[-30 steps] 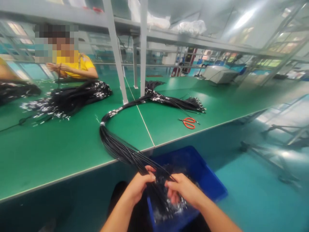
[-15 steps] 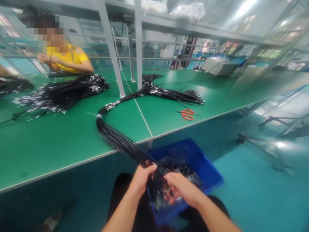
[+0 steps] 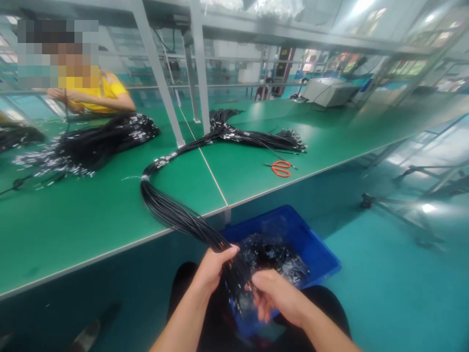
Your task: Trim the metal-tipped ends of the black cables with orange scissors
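Observation:
A long bundle of black cables runs off the green table's front edge toward my lap. My left hand is wrapped round it near its lower end, thumb on top. The loose ends with small shiny tips fan out below that hand. At their right side, my right hand is closed with thumb and fingers pinching at a cable end; the tip itself is blurred. Under both hands stands a blue bin holding dark and clear scraps.
Orange-handled scissors lie on the green table beside more of the cables. Another heap of black cables is at left, near a person in yellow. Metal shelf posts rise from the table. A white box-shaped device stands farther back.
My right hand has drawn slightly down and right, its fingers curling in from behind the cable ends. My left hand keeps its hold. The view has shifted slightly.

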Demonstrator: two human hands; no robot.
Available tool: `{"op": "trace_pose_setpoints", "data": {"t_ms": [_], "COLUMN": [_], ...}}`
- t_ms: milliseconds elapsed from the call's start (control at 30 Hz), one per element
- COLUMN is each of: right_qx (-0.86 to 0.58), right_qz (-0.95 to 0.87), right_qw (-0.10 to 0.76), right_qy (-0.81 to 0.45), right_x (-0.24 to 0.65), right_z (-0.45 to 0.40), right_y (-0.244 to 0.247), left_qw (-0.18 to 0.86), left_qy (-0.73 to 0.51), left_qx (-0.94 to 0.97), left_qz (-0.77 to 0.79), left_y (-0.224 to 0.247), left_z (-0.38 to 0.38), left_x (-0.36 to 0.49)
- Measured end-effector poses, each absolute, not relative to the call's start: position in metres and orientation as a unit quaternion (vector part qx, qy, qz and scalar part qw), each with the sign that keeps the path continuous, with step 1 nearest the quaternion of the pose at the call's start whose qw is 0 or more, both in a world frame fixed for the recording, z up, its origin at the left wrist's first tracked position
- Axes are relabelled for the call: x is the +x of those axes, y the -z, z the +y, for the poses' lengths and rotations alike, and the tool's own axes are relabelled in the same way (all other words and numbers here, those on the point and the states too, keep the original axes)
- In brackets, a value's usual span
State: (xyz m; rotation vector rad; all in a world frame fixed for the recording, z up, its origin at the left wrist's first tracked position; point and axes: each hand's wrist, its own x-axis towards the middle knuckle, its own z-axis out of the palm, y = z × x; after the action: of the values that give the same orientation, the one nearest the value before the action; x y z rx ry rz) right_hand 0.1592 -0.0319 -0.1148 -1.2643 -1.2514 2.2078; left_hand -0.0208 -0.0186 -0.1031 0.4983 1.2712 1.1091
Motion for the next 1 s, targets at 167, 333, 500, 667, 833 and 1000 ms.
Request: {"op": "trace_pose_setpoints", "data": {"t_ms": [167,333,500,667,833,1000], "right_qx": [-0.478,-0.482,-0.512,-0.552,-0.561,-0.592], "right_qz": [-0.491,-0.478,-0.477,-0.524,-0.531,-0.555], "right_qw": [0.164,0.143,0.140,0.169,0.154,0.217], "right_qy": [-0.710,-0.720,-0.700,-0.626,-0.616,-0.544], "right_x": [0.160,0.169,0.173,0.170,0.172,0.203], "right_z": [-0.032,-0.032,-0.035,-0.039,-0.043,-0.054], "right_y": [0.106,0.090,0.080,0.077,0.072,0.063], "left_qw": [0.623,0.629,0.627,0.621,0.626,0.601], "left_qy": [-0.464,-0.448,-0.447,-0.447,-0.447,-0.461], "left_qx": [0.228,0.219,0.202,0.194,0.190,0.165], "left_qz": [0.587,0.597,0.606,0.614,0.610,0.631], "left_y": [0.109,0.115,0.119,0.122,0.125,0.127], "left_z": [-0.017,-0.018,-0.017,-0.016,-0.015,-0.008], "left_x": [-0.022,-0.017,-0.008,-0.002,0.007,-0.008]}}
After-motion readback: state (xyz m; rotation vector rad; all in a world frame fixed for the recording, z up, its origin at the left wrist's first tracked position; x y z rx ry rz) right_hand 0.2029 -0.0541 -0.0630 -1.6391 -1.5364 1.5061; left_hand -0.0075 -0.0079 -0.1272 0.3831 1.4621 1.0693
